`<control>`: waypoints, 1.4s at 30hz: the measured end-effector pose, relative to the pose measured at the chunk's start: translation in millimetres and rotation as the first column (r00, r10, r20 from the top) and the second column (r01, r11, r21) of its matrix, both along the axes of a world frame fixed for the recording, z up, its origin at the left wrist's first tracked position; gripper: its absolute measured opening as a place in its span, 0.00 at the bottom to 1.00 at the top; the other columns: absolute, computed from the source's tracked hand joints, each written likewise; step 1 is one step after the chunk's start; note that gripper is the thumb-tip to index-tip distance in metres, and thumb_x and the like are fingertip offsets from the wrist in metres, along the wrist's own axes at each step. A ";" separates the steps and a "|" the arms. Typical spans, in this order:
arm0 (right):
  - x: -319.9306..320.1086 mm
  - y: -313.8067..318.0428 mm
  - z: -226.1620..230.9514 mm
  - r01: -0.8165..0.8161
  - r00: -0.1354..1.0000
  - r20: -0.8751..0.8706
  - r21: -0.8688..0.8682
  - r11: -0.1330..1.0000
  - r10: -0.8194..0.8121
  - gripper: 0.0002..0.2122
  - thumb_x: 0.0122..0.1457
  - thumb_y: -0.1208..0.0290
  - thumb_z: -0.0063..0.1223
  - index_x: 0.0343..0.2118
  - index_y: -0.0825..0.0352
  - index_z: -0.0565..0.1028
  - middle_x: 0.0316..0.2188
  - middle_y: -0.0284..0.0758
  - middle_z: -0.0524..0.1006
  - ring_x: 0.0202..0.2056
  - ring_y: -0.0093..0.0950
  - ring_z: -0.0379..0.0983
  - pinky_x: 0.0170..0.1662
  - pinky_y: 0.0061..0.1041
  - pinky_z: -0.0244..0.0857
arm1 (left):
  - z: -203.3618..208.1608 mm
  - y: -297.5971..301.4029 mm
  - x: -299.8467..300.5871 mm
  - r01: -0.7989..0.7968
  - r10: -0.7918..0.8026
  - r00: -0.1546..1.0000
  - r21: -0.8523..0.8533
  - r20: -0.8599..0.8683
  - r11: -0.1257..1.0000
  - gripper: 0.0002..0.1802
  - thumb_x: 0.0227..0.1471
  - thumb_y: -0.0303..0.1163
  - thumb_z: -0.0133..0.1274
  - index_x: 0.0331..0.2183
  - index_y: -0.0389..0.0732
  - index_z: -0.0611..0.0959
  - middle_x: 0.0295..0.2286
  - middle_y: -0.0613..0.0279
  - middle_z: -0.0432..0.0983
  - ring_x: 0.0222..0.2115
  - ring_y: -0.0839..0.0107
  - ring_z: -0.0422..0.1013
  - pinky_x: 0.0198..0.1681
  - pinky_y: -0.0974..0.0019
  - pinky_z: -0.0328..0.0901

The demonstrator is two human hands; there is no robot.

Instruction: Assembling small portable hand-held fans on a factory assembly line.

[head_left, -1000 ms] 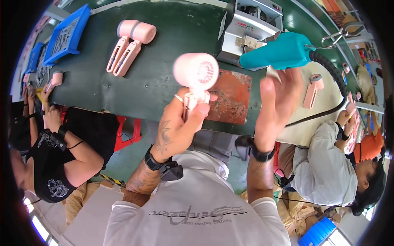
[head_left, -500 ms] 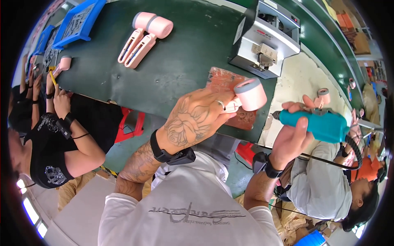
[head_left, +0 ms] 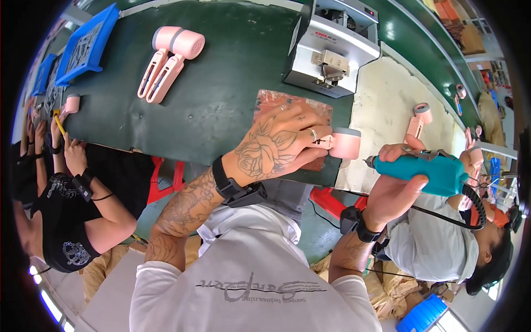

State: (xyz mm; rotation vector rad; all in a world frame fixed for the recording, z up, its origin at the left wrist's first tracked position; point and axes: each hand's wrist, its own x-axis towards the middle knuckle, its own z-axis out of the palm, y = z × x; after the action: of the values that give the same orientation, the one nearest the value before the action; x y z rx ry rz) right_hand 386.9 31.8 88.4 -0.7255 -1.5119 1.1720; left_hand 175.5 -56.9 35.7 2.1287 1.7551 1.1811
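Note:
My left hand (head_left: 279, 141) is closed round the handle of a pink, hair-dryer-shaped device (head_left: 345, 146) with a grey rim. Its fingers hide most of that handle. The device lies over a worn reddish board (head_left: 271, 103), its round head sticking out past the board's right edge. In my right hand (head_left: 390, 198) is a teal electric screwdriver (head_left: 423, 174) with a coiled black cord. Its tip points left toward the device's head, a small gap apart. The fingers wrap the tool's front, with the thumb lying along its underside.
Two similar pink devices (head_left: 168, 61) lie side by side on the green table (head_left: 221, 61). A grey box-shaped screw feeder (head_left: 326, 55) stands at the far edge of the board. Blue trays (head_left: 88, 47) are at far left. Co-workers sit at left and right; another pink device (head_left: 420, 116) lies toward the right one.
My left hand has turned the pink device so its head points more squarely right, and moved it slightly nearer me. The screwdriver stays right of it. The whole view has shifted.

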 end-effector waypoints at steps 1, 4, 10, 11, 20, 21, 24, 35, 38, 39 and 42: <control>-4.1 2.4 2.2 -0.017 0.999 -0.035 -0.019 1.000 0.016 0.40 0.65 0.35 0.45 0.57 0.76 0.66 0.32 0.37 0.72 0.35 0.29 0.67 0.43 0.32 0.62 | -2.6 -0.4 -0.4 -0.003 0.003 1.000 0.002 0.000 1.000 0.14 0.50 0.37 0.64 0.40 0.47 0.83 0.45 0.66 0.77 0.45 0.64 0.74 0.46 0.58 0.71; -20.0 9.5 16.0 -0.069 0.989 -0.134 -0.045 0.997 0.063 0.38 0.65 0.34 0.44 0.53 0.74 0.69 0.29 0.36 0.71 0.32 0.28 0.65 0.41 0.30 0.60 | -4.1 -0.4 -4.6 -0.006 0.004 0.999 0.047 0.051 0.999 0.13 0.51 0.38 0.64 0.40 0.49 0.83 0.45 0.67 0.78 0.45 0.65 0.74 0.47 0.59 0.70; -58.5 44.6 38.8 -0.297 0.877 -0.405 -0.033 0.954 0.259 0.29 0.64 0.36 0.49 0.34 0.66 0.69 0.24 0.33 0.70 0.24 0.28 0.66 0.30 0.31 0.62 | 4.5 13.6 -24.1 0.017 -0.016 1.000 -0.057 0.013 0.998 0.12 0.54 0.42 0.62 0.38 0.48 0.87 0.39 0.65 0.78 0.39 0.61 0.72 0.43 0.56 0.69; -73.5 44.4 41.5 -0.272 0.897 -0.373 -0.045 0.961 0.237 0.29 0.64 0.37 0.49 0.35 0.67 0.70 0.24 0.33 0.70 0.24 0.28 0.66 0.29 0.31 0.62 | -4.2 18.4 -25.0 -0.003 0.001 0.999 -0.047 -0.041 0.999 0.14 0.55 0.44 0.62 0.39 0.47 0.86 0.39 0.65 0.78 0.39 0.61 0.71 0.44 0.57 0.67; -145.5 67.4 24.5 -0.186 0.975 -0.113 0.078 0.979 0.194 0.27 0.69 0.46 0.50 0.42 0.75 0.75 0.21 0.33 0.71 0.25 0.24 0.68 0.31 0.26 0.63 | -11.3 5.3 -16.5 0.008 -0.007 0.999 0.019 -0.039 1.000 0.21 0.57 0.49 0.58 0.47 0.46 0.82 0.46 0.65 0.76 0.46 0.63 0.68 0.50 0.58 0.64; -149.2 68.6 22.2 -0.182 0.975 -0.113 0.078 0.980 0.190 0.23 0.70 0.51 0.51 0.40 0.75 0.77 0.21 0.32 0.73 0.23 0.22 0.70 0.27 0.22 0.63 | -10.9 4.9 -15.9 -0.009 0.010 0.999 0.007 -0.050 1.000 0.22 0.57 0.48 0.58 0.48 0.46 0.82 0.46 0.65 0.76 0.46 0.63 0.68 0.51 0.58 0.64; -156.8 68.6 16.5 -0.192 0.976 -0.087 0.099 0.976 0.201 0.22 0.69 0.53 0.53 0.37 0.73 0.76 0.20 0.31 0.74 0.23 0.22 0.70 0.27 0.22 0.63 | -13.5 6.6 -17.4 -0.027 0.027 0.997 -0.010 -0.068 1.000 0.23 0.57 0.48 0.58 0.48 0.44 0.82 0.47 0.64 0.76 0.46 0.63 0.68 0.52 0.59 0.64; -144.2 55.5 15.0 -0.257 0.967 0.015 0.029 0.966 0.256 0.24 0.70 0.48 0.49 0.39 0.72 0.71 0.22 0.35 0.71 0.23 0.27 0.68 0.28 0.27 0.64 | -12.9 8.9 -19.2 0.002 -0.004 0.998 -0.032 -0.067 0.999 0.23 0.56 0.46 0.59 0.48 0.43 0.82 0.47 0.64 0.76 0.48 0.63 0.68 0.53 0.57 0.64; -118.6 40.0 15.4 -0.204 0.978 -0.044 -0.034 0.978 0.203 0.27 0.69 0.45 0.49 0.41 0.73 0.71 0.21 0.35 0.70 0.23 0.28 0.66 0.29 0.28 0.63 | -9.4 7.5 -17.5 -0.037 0.033 0.998 -0.069 -0.057 0.997 0.23 0.56 0.46 0.59 0.49 0.43 0.82 0.48 0.64 0.76 0.48 0.62 0.68 0.53 0.57 0.64; -110.4 36.2 17.7 -0.176 0.983 -0.056 -0.047 0.983 0.174 0.29 0.67 0.42 0.51 0.41 0.74 0.71 0.21 0.35 0.69 0.22 0.28 0.65 0.29 0.29 0.62 | -9.5 9.6 -16.4 -0.039 0.038 0.998 -0.022 -0.044 0.999 0.24 0.55 0.47 0.60 0.49 0.44 0.82 0.46 0.64 0.77 0.46 0.62 0.69 0.51 0.57 0.65; -97.1 33.3 15.4 -0.215 0.975 -0.056 -0.030 0.976 0.213 0.32 0.64 0.39 0.53 0.41 0.75 0.71 0.20 0.34 0.68 0.22 0.27 0.64 0.29 0.29 0.62 | -12.0 9.4 -16.7 -0.048 0.049 0.998 0.012 -0.046 0.999 0.24 0.55 0.48 0.61 0.48 0.44 0.83 0.44 0.64 0.78 0.44 0.62 0.71 0.49 0.58 0.67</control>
State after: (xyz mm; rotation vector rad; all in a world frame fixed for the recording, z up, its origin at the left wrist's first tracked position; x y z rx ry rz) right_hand 289.9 65.1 103.9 -0.5609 -1.5568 1.3715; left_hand 158.8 -47.5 23.6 2.1482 1.8339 1.1649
